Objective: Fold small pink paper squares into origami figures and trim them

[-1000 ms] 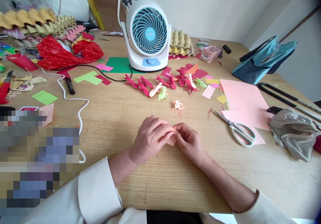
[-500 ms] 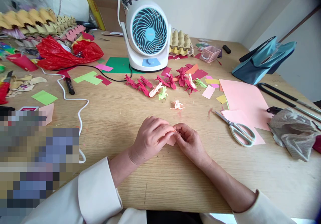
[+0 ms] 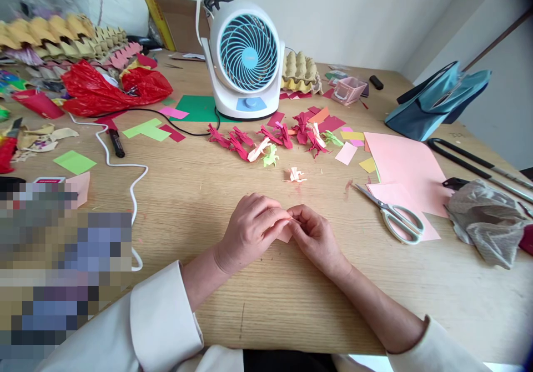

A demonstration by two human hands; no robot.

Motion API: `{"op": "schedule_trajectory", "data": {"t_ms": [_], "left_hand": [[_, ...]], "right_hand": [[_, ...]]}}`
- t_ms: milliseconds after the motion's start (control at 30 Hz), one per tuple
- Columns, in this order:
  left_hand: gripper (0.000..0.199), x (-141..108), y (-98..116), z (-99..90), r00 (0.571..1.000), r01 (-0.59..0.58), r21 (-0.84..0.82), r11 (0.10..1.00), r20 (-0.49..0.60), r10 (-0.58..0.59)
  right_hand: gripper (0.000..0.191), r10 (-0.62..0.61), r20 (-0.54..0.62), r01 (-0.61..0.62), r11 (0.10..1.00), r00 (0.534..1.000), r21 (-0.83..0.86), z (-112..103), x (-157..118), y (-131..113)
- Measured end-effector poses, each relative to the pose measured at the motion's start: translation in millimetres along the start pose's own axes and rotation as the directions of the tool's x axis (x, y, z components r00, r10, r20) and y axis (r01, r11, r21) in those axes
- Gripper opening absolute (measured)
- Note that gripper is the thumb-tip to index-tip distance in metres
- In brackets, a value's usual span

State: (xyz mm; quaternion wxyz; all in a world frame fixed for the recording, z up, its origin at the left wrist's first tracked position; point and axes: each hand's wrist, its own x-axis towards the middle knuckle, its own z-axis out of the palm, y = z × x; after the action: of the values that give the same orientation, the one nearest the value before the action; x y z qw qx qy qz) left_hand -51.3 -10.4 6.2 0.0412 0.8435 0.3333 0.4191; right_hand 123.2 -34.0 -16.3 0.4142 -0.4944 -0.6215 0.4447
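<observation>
Over the middle of the wooden table, my left hand [image 3: 252,226] and my right hand [image 3: 316,237] meet at the fingertips. Both pinch a small pink paper piece [image 3: 285,235], which shows between and below the fingers; its upper part is hidden. Just beyond them lies a pale folded paper figure [image 3: 295,175]. Farther back is a row of folded paper figures, mostly dark red [image 3: 238,145], with a light green one [image 3: 270,155] among them. White-handled scissors [image 3: 402,223] rest to the right of my right hand on pink paper [image 3: 406,166].
A white fan [image 3: 250,55] stands at the back. Left are a red plastic bag [image 3: 91,91], a white cord [image 3: 132,189], a black marker [image 3: 116,143] and green paper [image 3: 75,162]. Right are a blue bag [image 3: 433,105] and a crumpled grey cloth [image 3: 487,216].
</observation>
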Motion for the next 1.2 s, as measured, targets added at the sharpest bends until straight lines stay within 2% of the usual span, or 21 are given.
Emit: {"op": "schedule_trajectory", "data": {"t_ms": [433,833,1067,1200], "left_hand": [[0.003,2,-4,-3.1,0.998,0.021,-0.070,0.997,0.064,-0.016],[0.004,8,-10,-9.2,0.975,0.037,-0.227,0.973,0.221,0.014],[0.005,7,-17,-6.4,0.983,0.040,-0.190,0.981,0.181,-0.005],[0.007,8,-18,-6.4,0.980,0.042,-0.194,0.980,0.198,-0.003]], "right_hand": [[0.016,-0.003,0.010,0.003,1.000,1.000,-0.020,-1,0,-3],[0.016,-0.041,0.049,0.043,0.998,0.998,-0.036,-2,-1,-3],[0.017,-0.049,0.054,0.052,0.997,0.997,-0.057,-1,-1,-5],[0.018,-0.018,0.050,0.020,0.999,0.999,-0.039,-2,1,-4]]}}
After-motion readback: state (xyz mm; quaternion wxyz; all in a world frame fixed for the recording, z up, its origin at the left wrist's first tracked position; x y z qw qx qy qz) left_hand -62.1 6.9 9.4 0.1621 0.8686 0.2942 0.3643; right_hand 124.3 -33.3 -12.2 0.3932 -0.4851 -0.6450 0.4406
